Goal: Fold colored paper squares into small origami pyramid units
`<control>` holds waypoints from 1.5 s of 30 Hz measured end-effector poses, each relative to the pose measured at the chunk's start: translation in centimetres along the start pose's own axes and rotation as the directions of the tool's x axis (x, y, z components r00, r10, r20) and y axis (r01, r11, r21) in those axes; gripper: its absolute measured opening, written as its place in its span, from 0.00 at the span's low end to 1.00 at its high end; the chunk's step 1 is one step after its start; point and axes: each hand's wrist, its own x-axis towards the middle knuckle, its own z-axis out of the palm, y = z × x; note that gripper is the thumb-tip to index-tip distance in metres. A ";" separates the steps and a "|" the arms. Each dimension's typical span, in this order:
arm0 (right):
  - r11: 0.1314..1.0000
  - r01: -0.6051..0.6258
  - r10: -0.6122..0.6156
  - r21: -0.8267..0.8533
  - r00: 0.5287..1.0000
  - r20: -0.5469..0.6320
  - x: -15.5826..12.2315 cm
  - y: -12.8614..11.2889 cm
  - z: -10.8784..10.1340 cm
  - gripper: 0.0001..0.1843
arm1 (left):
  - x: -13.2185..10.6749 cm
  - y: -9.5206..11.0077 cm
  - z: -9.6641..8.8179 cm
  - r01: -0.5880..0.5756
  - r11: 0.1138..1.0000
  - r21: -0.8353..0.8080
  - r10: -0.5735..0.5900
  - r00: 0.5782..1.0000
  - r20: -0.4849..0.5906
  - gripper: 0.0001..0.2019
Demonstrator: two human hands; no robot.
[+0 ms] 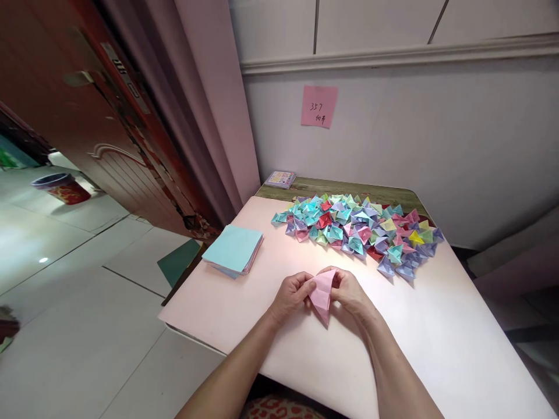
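A pink sheet of origami paper (322,295), folded to a pointed shape, is held between my two hands above the pale pink table surface (279,355). My left hand (293,293) pinches its left edge between thumb and fingers. On the other side, my right hand (346,289) grips the right edge, with some fingers hidden behind the paper. Beyond my hands lies a heap of small folded paper boats (362,230) in many colours. To the left sits a stack of square paper sheets (233,249), light blue on top.
A printed packet (280,178) rests at the table's back left corner. On the wall (393,128) hangs a pink note (319,106) with handwriting. A curtain (209,87), a brown door (82,116) and a bin (65,189) stand to the left.
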 end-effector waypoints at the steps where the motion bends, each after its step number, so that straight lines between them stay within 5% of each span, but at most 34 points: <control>1: 1.000 0.009 -0.009 0.006 1.000 -0.018 0.1 0.0 0.1 0.12 | 0.0 0.0 0.0 -0.010 1.000 0.006 0.010 1.000 -0.003 0.17; 6: 0.999 0.011 -0.009 0.036 0.999 -0.048 0.3 0.1 0.2 0.15 | -0.2 0.1 0.3 -0.049 0.997 0.066 0.050 0.999 -0.014 0.17; 10: 0.994 0.049 -0.060 -0.100 0.993 -0.105 0.5 0.7 0.2 0.24 | -0.3 0.2 0.3 -0.020 0.995 0.099 0.022 1.000 -0.019 0.16; 19: 0.994 0.021 -0.045 -0.112 0.976 -0.212 0.9 1.7 0.1 0.20 | -0.9 1.6 0.6 -0.065 0.976 0.209 0.045 0.994 0.101 0.17; 28: 0.994 -0.104 0.109 0.040 0.986 -0.130 0.5 1.1 -0.4 0.16 | -0.7 1.3 0.5 -0.050 0.946 0.322 -0.017 0.979 0.204 0.51; 32: 0.999 -0.008 0.016 0.052 0.989 -0.149 0.6 0.9 -0.3 0.20 | -0.7 1.3 0.2 -0.074 0.983 0.167 0.036 0.975 0.221 0.37; 37: 0.998 -0.033 0.038 0.046 0.993 -0.115 0.5 0.8 -0.1 0.19 | -0.9 1.5 0.2 -0.066 0.998 0.013 0.061 0.973 0.222 0.25; 45: 0.999 0.026 -0.020 0.046 0.993 -0.113 0.6 0.6 0.2 0.20 | -0.8 1.2 1.1 -0.129 0.959 0.253 0.111 0.990 0.082 0.20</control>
